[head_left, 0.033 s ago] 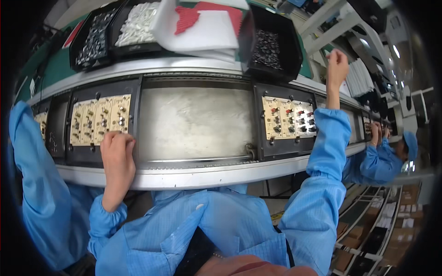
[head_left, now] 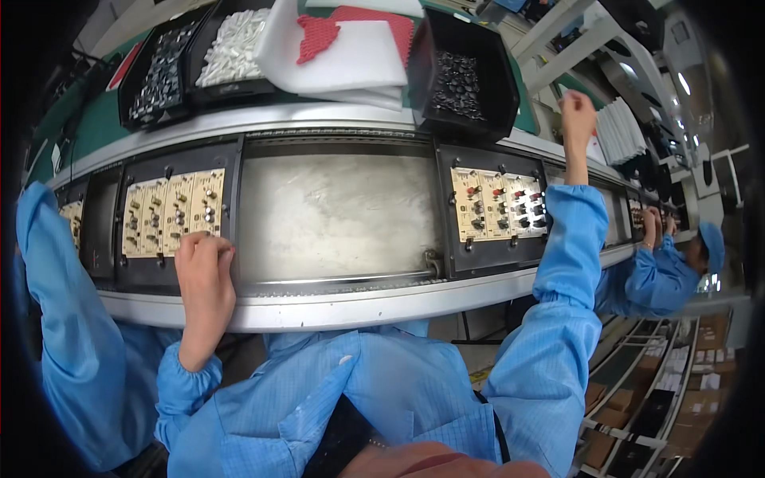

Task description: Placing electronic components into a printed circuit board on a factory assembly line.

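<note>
My left hand (head_left: 205, 275) hovers at the lower right corner of a black carrier (head_left: 199, 267) with its fingers curled together. Whatever they may pinch is hidden. Beneath the fingertips are tan circuit boards (head_left: 151, 215) with small upright components. My right hand (head_left: 578, 121) is raised past the far rail on the right, fingers bent inward and closed; what is in them, if anything, is too small to make out. Below and left of that arm, another black carrier (head_left: 470, 256) bears tan boards (head_left: 486, 203) with red, silver and black parts.
A silver metal plate (head_left: 339, 211) lies between the carriers on the line. Behind the rail (head_left: 335, 118) stand black bins of dark parts (head_left: 458, 84), white parts (head_left: 233, 48) and grey-black parts (head_left: 163, 72). White foam (head_left: 358, 60) lies between bins. A co-worker (head_left: 661, 275) works at right, a blue sleeve (head_left: 68, 319) at left.
The view has shifted slightly. My right hand sits a touch lower; my left hand keeps its curled pose over the same carrier corner.
</note>
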`<act>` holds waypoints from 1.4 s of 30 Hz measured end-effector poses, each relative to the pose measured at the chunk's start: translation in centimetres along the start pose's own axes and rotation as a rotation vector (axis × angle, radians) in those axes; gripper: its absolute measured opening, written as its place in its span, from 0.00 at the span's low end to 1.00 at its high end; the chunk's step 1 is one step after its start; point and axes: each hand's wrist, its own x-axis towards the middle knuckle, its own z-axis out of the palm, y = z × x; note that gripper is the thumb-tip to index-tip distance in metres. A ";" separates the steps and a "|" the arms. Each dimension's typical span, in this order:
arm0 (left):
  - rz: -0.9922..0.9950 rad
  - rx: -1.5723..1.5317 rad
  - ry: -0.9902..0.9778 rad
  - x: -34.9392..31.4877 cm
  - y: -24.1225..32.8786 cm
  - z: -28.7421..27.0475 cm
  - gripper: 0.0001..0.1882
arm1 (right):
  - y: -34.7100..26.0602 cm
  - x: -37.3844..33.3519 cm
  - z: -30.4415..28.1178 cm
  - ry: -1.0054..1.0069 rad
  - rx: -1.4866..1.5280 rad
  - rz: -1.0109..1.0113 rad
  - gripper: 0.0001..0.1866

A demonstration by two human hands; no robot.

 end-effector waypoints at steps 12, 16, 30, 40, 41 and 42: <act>-0.029 -0.079 0.004 -0.3 2.1 -0.7 0.06 | 5.0 -1.8 6.5 -0.372 -0.396 -0.268 0.18; 0.059 -0.120 -0.050 0.0 2.8 -1.4 0.09 | 3.8 -2.0 6.8 -0.461 -0.371 -0.160 0.18; 0.340 -0.311 -0.123 5.3 -5.1 -4.9 0.11 | -11.9 -8.0 2.7 -0.546 0.221 -0.060 0.17; 0.101 -0.205 0.008 9.7 -11.8 -4.4 0.03 | -33.8 -20.1 2.0 -0.739 0.502 -0.292 0.07; 0.083 -0.197 0.017 9.8 -12.2 -4.2 0.04 | -34.9 -20.9 3.4 -0.790 0.578 -0.324 0.07; 0.072 -0.197 0.023 9.6 -12.6 -4.2 0.04 | -37.0 -21.8 4.6 -0.867 0.610 -0.286 0.07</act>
